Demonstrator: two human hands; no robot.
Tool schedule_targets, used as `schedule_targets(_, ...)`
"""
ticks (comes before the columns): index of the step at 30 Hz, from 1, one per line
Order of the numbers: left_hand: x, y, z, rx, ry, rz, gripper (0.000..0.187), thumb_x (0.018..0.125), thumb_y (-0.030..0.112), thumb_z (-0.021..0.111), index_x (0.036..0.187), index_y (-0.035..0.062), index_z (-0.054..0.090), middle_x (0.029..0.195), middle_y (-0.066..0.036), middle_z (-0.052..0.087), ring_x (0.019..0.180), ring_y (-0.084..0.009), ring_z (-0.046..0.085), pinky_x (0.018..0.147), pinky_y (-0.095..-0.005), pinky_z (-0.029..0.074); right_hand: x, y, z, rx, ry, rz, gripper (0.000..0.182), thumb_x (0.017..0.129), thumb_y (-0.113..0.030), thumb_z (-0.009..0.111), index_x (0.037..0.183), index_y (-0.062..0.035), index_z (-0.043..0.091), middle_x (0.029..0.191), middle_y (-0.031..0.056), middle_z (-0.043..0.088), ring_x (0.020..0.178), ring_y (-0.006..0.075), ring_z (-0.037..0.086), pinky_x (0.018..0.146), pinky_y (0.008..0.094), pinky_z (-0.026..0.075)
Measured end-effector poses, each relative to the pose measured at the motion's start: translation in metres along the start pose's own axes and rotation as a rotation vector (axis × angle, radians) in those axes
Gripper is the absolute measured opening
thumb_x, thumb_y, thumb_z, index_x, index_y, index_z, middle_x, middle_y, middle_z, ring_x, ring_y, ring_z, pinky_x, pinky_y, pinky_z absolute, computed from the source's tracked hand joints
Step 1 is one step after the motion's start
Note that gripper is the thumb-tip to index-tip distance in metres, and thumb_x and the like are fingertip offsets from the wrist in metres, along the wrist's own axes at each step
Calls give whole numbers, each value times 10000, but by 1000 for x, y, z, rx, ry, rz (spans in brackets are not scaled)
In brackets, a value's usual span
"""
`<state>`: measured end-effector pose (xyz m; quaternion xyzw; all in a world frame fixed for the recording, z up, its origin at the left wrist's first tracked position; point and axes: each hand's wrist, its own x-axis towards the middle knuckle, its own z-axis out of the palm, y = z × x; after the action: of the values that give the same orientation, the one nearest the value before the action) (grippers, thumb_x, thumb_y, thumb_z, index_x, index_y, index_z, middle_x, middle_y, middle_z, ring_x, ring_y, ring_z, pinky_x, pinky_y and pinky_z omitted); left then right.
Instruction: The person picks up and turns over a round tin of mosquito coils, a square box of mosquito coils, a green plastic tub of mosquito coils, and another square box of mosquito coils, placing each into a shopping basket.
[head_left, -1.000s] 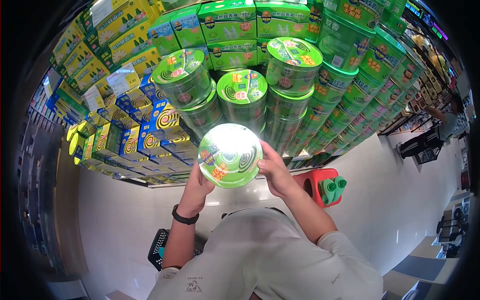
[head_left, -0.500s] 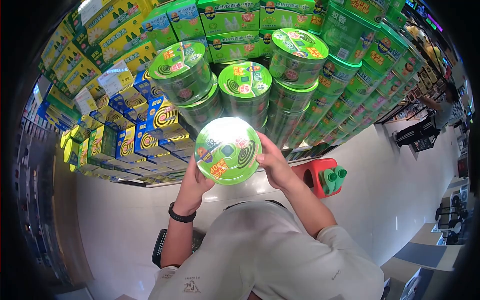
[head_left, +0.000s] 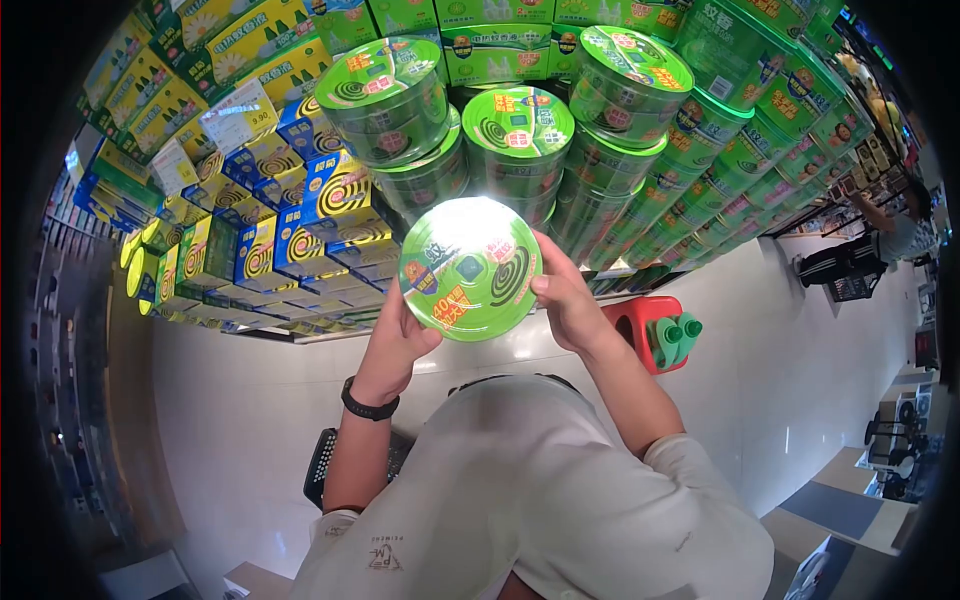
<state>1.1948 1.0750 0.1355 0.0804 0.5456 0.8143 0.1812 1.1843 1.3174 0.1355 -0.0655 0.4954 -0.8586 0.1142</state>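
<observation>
A round tub with a green printed lid [head_left: 470, 268] is held between both hands in front of the body. My left hand [head_left: 402, 335] grips its left side, with a black band on the wrist. On the right side, my right hand [head_left: 572, 305] has its thumb near the lid's edge and its fingers mostly hidden behind the tub. Just beyond it stand stacked green tubs, among them a middle one [head_left: 518, 122], a left one [head_left: 382, 85] and a right one [head_left: 635, 75].
Blue and yellow boxes [head_left: 302, 250] fill the shelf's left part, with price tags [head_left: 238, 115]. A red container with green bottles [head_left: 640, 318] stands on the floor at right. A black basket [head_left: 322, 465] is behind my left arm. Another person [head_left: 885, 240] stands far right.
The held tub and both hands have shifted slightly up and to the right in view. The stacked tubs appear larger and higher. Both hands keep their hold.
</observation>
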Motion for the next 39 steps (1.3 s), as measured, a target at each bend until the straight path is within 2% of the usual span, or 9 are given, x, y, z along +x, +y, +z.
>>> schedule_targets(11,-5,2,-1,8,-34,35,1083,712,162,858,1546,60,174,1495,-92,379,1400,-231,361,1150,-383,318,1,3,-4,0,-73,-82,848,774,-284,673,1491,-12,312,1421,119,472,1306,213,468,1087,349,360)
schedule_targets(17,-2,-5,-4,67,35,40,1068,748,310,863,1535,53,189,1495,-87,375,1391,-216,367,1148,-379,318,5,6,-4,-31,-44,-16,832,812,-341,668,1490,-17,311,1362,96,508,1229,166,496,990,291,401)
schedule_targets(19,-1,-10,-8,149,50,171,971,752,501,817,1458,30,345,1388,-42,513,1278,-167,483,1072,-337,389,5,9,-6,-36,-31,19,824,824,-358,665,1490,-24,313,1338,85,521,1193,145,506,947,266,412)
schedule_targets(22,-4,-8,-12,138,40,77,1089,730,386,871,1519,34,208,1473,-77,397,1371,-197,389,1140,-355,328,4,11,-4,-65,-68,25,814,841,-384,661,1496,-48,314,1320,62,522,1137,114,511,883,240,411)
schedule_targets(25,-5,-4,-6,149,125,24,1061,730,348,878,1509,32,229,1459,-76,412,1359,-188,403,1135,-346,335,5,12,-2,-46,-45,48,807,855,-396,656,1505,-69,308,1327,45,514,1112,105,512,869,245,411)
schedule_targets(27,-6,-8,-7,196,106,108,901,798,366,814,1464,27,310,1386,-54,480,1265,-158,452,1076,-324,365,7,16,-5,-66,-42,71,874,834,-523,668,1486,-46,335,1403,96,497,1289,195,483,1036,357,401)
schedule_targets(34,-7,-6,-5,298,166,99,742,889,422,710,1426,30,380,1269,-28,564,1119,-115,511,969,-274,418,5,20,-6,-84,-88,146,910,876,-629,601,1524,-91,258,1430,80,483,1285,191,493,958,377,479)
schedule_targets(36,-9,-11,-10,303,151,97,734,901,455,677,1423,33,381,1240,-22,573,1079,-107,521,939,-271,432,3,21,-2,-95,-69,164,822,912,-616,571,1483,-87,306,1219,1,559,1016,87,554,735,248,488)
schedule_targets(39,-12,-13,-21,294,110,59,770,899,495,663,1435,32,362,1221,-36,586,1024,-103,549,856,-259,459,0,19,-6,-243,-83,184,808,938,-633,511,1466,-58,304,1083,26,589,885,87,583,679,259,504)
